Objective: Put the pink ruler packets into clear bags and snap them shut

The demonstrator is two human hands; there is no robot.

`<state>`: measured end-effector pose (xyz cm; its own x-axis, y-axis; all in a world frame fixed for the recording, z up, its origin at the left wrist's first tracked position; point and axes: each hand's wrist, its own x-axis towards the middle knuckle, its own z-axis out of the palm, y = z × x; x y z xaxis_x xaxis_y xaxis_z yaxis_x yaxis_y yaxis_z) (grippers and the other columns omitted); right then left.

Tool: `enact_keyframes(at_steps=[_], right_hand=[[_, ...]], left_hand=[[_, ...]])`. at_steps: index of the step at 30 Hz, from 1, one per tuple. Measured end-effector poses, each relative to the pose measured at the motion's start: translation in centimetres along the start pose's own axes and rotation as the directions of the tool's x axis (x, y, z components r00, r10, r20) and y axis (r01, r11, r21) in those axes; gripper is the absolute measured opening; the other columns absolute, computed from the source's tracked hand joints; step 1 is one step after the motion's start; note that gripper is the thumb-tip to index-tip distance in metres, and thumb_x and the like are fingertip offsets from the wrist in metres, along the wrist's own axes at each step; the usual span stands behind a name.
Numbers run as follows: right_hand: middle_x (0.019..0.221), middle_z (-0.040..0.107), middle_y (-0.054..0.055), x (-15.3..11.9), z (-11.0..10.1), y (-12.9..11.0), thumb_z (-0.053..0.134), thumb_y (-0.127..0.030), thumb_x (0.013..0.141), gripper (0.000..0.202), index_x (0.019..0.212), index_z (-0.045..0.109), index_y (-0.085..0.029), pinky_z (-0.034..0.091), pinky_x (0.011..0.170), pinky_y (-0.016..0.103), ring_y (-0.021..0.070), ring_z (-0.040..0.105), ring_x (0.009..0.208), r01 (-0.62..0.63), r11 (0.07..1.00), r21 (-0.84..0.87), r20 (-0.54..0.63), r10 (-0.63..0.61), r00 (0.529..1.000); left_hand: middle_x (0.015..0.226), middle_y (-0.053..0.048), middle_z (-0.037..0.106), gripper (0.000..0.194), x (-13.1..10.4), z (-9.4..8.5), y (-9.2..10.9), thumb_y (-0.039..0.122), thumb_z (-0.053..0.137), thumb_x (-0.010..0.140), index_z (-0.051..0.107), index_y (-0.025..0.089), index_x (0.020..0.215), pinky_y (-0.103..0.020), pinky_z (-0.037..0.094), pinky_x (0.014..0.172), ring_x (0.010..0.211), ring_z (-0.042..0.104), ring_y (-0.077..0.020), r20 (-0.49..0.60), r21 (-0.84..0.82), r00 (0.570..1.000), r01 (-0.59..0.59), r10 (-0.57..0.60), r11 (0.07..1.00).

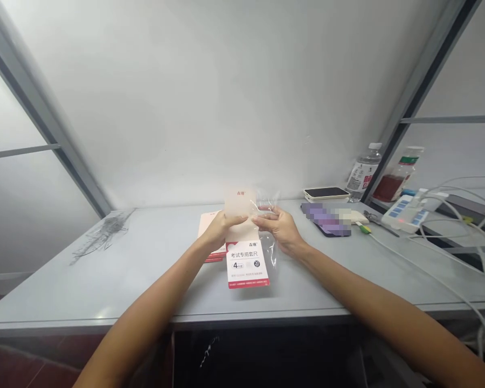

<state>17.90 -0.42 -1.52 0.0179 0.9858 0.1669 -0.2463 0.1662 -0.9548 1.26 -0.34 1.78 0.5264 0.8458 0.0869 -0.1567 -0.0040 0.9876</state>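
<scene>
Between my hands, above the desk, is a long printed card (247, 264) in pink and white with a red bottom edge and Chinese lettering. My left hand (217, 230) grips its left side, thumb on the front. A clear plastic sleeve (271, 253) shows along the card's right side. My right hand (281, 229) pinches the plastic near the card's middle, its thumb and fingertips close to my left thumb. Behind my left hand lies a stack of similar pink cards (207, 222) with red edges, partly hidden by the hand and the held card.
At the right stand a phone (327, 193) on a pale box, a water bottle (364, 172), a jar with red contents (398, 175) and a white power strip (406, 213) with trailing cables. A blurred purple item (327, 218) lies nearer. Dark scribbles (105, 231) mark the desk's left.
</scene>
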Motion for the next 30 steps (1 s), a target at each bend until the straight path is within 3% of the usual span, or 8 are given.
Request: enact_keyframes(at_steps=[9, 15, 23, 30], right_hand=[[0.072, 0.066, 0.000, 0.1, -0.7, -1.5, 0.077, -0.031, 0.052, 0.048, 0.094, 0.056, -0.020, 0.046, 0.062, 0.028, 0.0145, 0.061, 0.065, 0.117, 0.993, 0.006, -0.104, -0.116, 0.988], [0.071, 0.065, 0.000, 0.3, -1.0, -1.4, 0.077, -0.032, 0.054, 0.046, 0.094, 0.055, -0.020, 0.046, 0.061, 0.027, 0.0149, 0.061, 0.065, 0.138, 0.990, -0.037, -0.124, -0.142, 0.982], [0.076, 0.067, 0.002, 0.7, -1.8, -2.2, 0.076, -0.031, 0.056, 0.052, 0.100, 0.050, -0.019, 0.048, 0.066, 0.030, 0.0171, 0.064, 0.070, 0.043, 0.997, -0.057, 0.058, -0.040, 0.998], [0.071, 0.067, 0.002, 0.7, -2.2, -2.6, 0.076, -0.034, 0.055, 0.050, 0.097, 0.053, -0.019, 0.048, 0.063, 0.029, 0.0188, 0.065, 0.070, 0.042, 0.995, -0.089, 0.023, -0.040, 0.999]], left_hand=[[0.081, -0.007, 0.065, 0.033, 0.0, -0.8, -0.5, 0.036, 0.065, 0.066, 0.060, 0.016, 0.092, -0.024, 0.040, 0.050, 0.065, 0.059, -0.0164, 0.072, 0.281, 0.997, -0.002, -0.019, 0.960], [0.089, -0.008, 0.066, 0.037, -0.5, -0.3, 0.0, 0.032, 0.070, 0.062, 0.062, 0.017, 0.094, -0.030, 0.047, 0.063, 0.078, 0.061, -0.0214, 0.175, 0.343, 0.983, -0.012, -0.051, 0.939], [0.091, -0.010, 0.065, 0.033, 0.2, -1.2, -0.8, 0.039, 0.062, 0.069, 0.064, 0.015, 0.091, -0.033, 0.048, 0.065, 0.079, 0.061, -0.0226, -0.034, 0.317, 0.999, 0.034, -0.025, 0.948], [0.085, -0.011, 0.066, 0.042, 0.4, -1.1, -0.5, 0.048, 0.060, 0.069, 0.063, 0.012, 0.091, -0.033, 0.049, 0.061, 0.074, 0.062, -0.0228, -0.134, 0.285, 0.988, -0.034, 0.075, 0.958]])
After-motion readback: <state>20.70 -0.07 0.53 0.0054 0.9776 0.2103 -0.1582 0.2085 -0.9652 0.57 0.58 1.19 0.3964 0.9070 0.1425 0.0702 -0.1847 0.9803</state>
